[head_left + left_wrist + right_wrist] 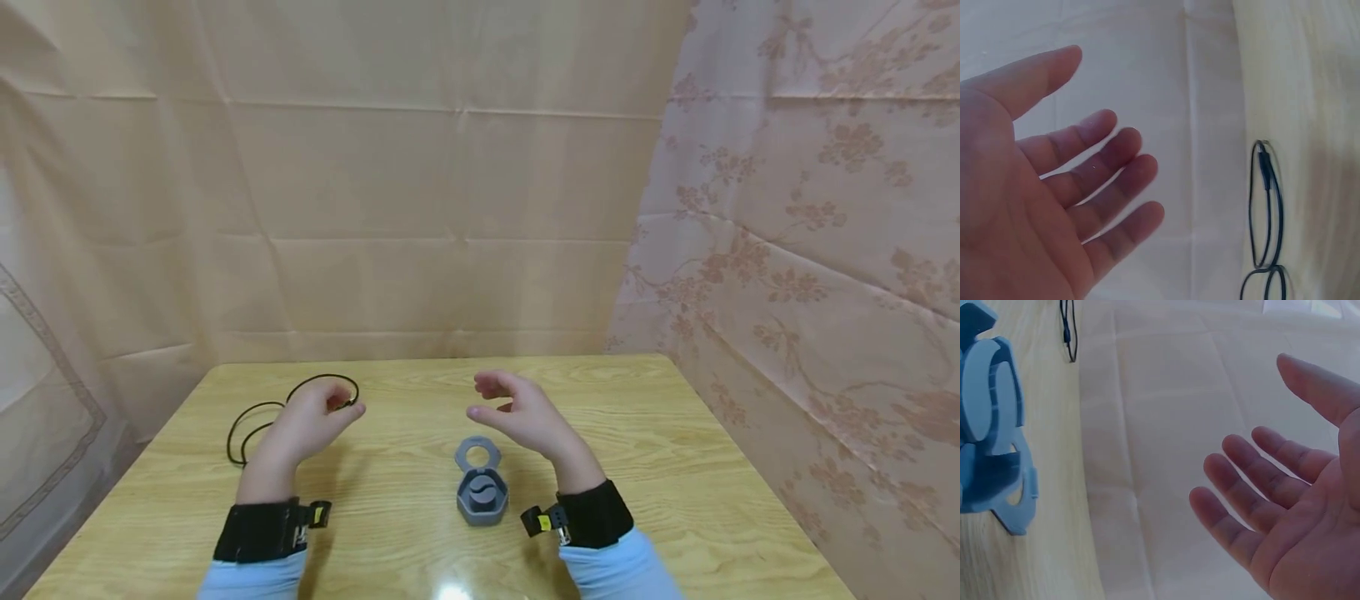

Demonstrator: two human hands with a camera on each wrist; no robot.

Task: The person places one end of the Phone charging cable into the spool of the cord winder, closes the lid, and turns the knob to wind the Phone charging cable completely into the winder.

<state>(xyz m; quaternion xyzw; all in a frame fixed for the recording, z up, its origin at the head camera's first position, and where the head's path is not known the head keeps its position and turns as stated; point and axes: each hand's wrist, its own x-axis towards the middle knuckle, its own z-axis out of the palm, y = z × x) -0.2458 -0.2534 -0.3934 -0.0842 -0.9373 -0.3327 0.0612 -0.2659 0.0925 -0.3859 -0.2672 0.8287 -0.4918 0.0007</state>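
Right hand (525, 418), thumb and fingers apart and empty, raised to the right of the open gray box (482, 510), which stands below on the surface (397, 500), nearer this hand than the left hand (309, 423), likewise empty with thumb and fingers parted. The ring-shaped lid (495, 455) extends from the box's far side, setting its long axis; the black cable (1267, 180) lies well left of the box.

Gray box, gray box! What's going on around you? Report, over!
Left hand and right hand: holding nothing. Gray box: on table, untouched. Black cable: apart from box, probably not in the way.
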